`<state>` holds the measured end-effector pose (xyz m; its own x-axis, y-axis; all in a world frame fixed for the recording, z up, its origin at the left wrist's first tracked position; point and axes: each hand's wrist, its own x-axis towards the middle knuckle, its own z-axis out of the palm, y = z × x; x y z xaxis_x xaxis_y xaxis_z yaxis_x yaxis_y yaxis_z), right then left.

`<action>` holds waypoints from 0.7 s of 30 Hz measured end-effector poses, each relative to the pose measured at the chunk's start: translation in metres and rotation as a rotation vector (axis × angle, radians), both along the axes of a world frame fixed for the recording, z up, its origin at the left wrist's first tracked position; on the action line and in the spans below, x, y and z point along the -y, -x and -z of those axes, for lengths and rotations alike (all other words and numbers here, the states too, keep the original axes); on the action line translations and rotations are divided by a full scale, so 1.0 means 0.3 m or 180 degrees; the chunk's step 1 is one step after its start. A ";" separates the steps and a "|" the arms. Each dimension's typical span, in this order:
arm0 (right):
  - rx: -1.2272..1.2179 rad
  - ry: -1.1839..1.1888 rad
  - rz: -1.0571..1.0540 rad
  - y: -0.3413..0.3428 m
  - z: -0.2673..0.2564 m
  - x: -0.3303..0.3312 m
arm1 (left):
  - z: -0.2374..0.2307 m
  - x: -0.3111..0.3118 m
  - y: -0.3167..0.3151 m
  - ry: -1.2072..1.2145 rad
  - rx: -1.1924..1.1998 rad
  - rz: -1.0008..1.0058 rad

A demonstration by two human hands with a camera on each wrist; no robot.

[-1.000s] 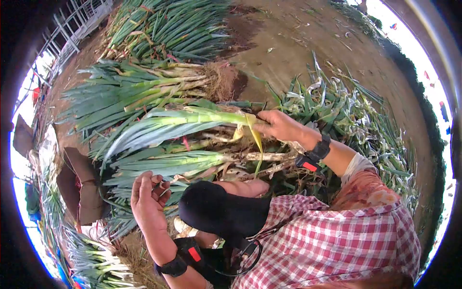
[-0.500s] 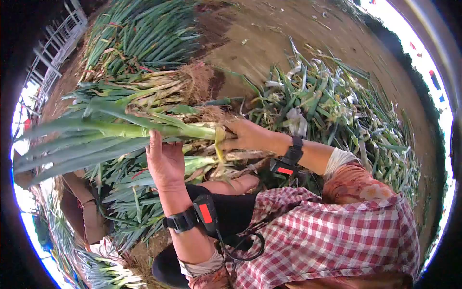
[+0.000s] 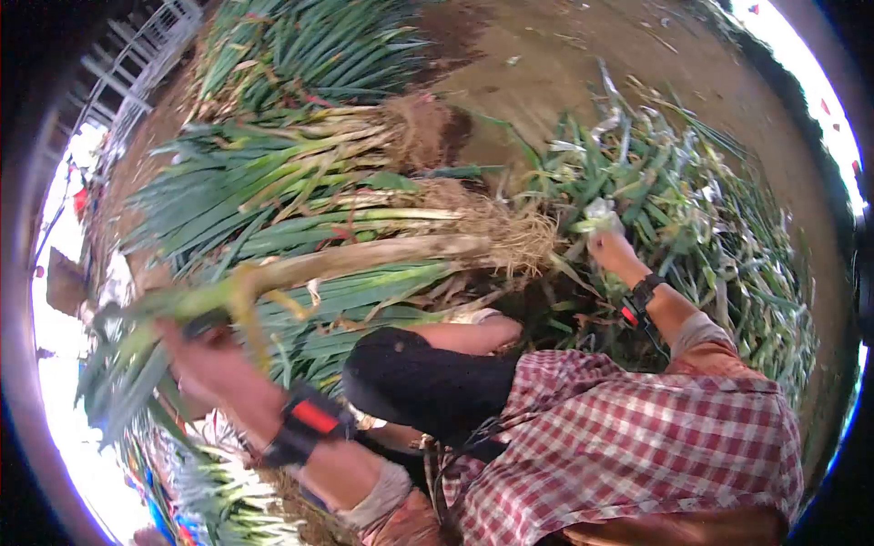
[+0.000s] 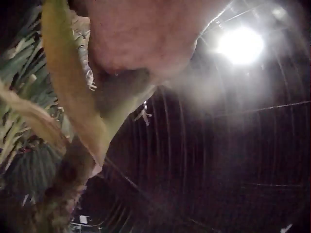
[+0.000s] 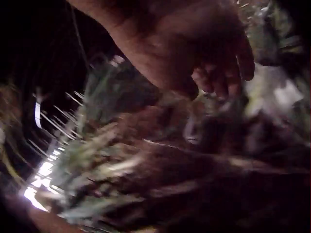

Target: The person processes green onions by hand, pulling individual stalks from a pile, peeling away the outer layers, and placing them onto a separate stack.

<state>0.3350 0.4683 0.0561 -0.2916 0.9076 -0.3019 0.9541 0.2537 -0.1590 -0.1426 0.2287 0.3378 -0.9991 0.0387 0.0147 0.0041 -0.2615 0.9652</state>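
In the head view my left hand (image 3: 205,355), blurred, grips a long green onion (image 3: 364,257) by its leafy end. The stalk stretches rightward above the pile, its root end near a clump of roots. A yellowed leaf (image 3: 248,314) hangs off it. The left wrist view has the hand (image 4: 141,39) close around the stalk (image 4: 124,99), the yellow leaf (image 4: 73,77) crossing in front. Over the heap of stripped leaves (image 3: 669,187), my right hand (image 3: 614,253) is beside a pale peel (image 3: 601,217). In the right wrist view its fingers (image 5: 218,82) hang loosely, apart from a whitish leaf (image 5: 274,92).
Bundles of green onions (image 3: 273,168) lie at the left and far side, roots toward the middle. A brown dirt floor (image 3: 564,68) stretches beyond. My bent leg (image 3: 428,382) is close in front. White-stemmed green onions (image 3: 241,500) lie at the lower left.
The right hand has left the green onion's stalk and moved right to the leaf heap. The left hand has taken hold of the green onion's leafy end and swung left.
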 end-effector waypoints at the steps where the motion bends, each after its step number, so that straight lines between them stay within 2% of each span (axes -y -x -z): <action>1: -0.0685 0.0135 0.0067 0.181 -0.218 0.015 | 0.066 -0.010 0.011 -0.0244 0.0063 0.0239; 2: -0.1615 -0.0138 -0.0058 0.291 -0.329 0.037 | 0.103 -0.046 -0.012 -0.0240 0.0321 0.0279; 3: -0.2203 -0.0016 -0.0300 0.372 -0.384 0.048 | 0.135 -0.095 -0.053 -0.0251 0.0594 0.0352; 4: -0.2474 0.0344 -0.0449 0.451 -0.481 0.098 | 0.172 -0.137 -0.082 -0.0337 0.0631 0.0449; 5: -0.2338 0.0358 -0.1033 0.506 -0.572 0.167 | 0.202 -0.174 -0.111 -0.0430 0.0673 0.0563; 6: -0.2258 0.0622 -0.1569 0.528 -0.576 0.206 | 0.225 -0.203 -0.134 -0.0460 0.0673 0.0587; 7: -0.2107 0.1463 -0.1441 0.548 -0.658 0.261 | 0.243 -0.229 -0.154 -0.0433 0.0742 0.0624; 8: -0.2239 0.1542 -0.1509 0.553 -0.659 0.312 | 0.250 -0.246 -0.170 -0.0399 0.0812 0.0650; 9: -0.2564 0.0739 -0.1834 0.557 -0.619 0.359 | 0.250 -0.256 -0.182 -0.0198 0.1075 0.0652; 10: -0.2266 0.1481 -0.1552 0.552 -0.602 0.371 | 0.266 -0.264 -0.197 -0.0206 0.1076 0.0651; 12: -0.2935 0.1405 -0.1170 0.551 -0.531 0.422 | 0.338 -0.286 -0.228 -0.0025 0.1341 0.1144; 13: -0.2932 0.1403 -0.1175 0.543 -0.526 0.415 | 0.383 -0.288 -0.246 -0.0031 0.1341 0.1140; 15: -0.2665 0.2906 -0.0442 0.550 -0.576 0.426 | 0.446 -0.274 -0.305 -0.0477 0.1545 0.1930; 16: -0.2684 0.2901 -0.0421 0.560 -0.576 0.432 | 0.449 -0.289 -0.334 -0.0641 0.1758 0.1519; 18: -0.2975 0.3135 -0.0065 0.581 -0.578 0.434 | 0.537 -0.307 -0.329 -0.0381 0.2149 0.1222; 19: -0.2959 0.3133 -0.0087 0.593 -0.552 0.423 | 0.565 -0.295 -0.339 0.0153 0.2436 0.1619; 20: -0.3179 0.2629 -0.0116 0.608 -0.506 0.398 | 0.557 -0.284 -0.372 0.0700 0.2704 0.2018; 21: -0.3385 0.2120 -0.0142 0.631 -0.510 0.375 | 0.528 -0.265 -0.426 0.1033 0.2609 0.2760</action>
<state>0.1457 0.3559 0.2091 -0.6982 0.6527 -0.2941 0.2678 -0.1428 -0.9528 -0.0147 0.3083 0.1793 -0.3513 0.5774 -0.7370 -0.6872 0.3756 0.6218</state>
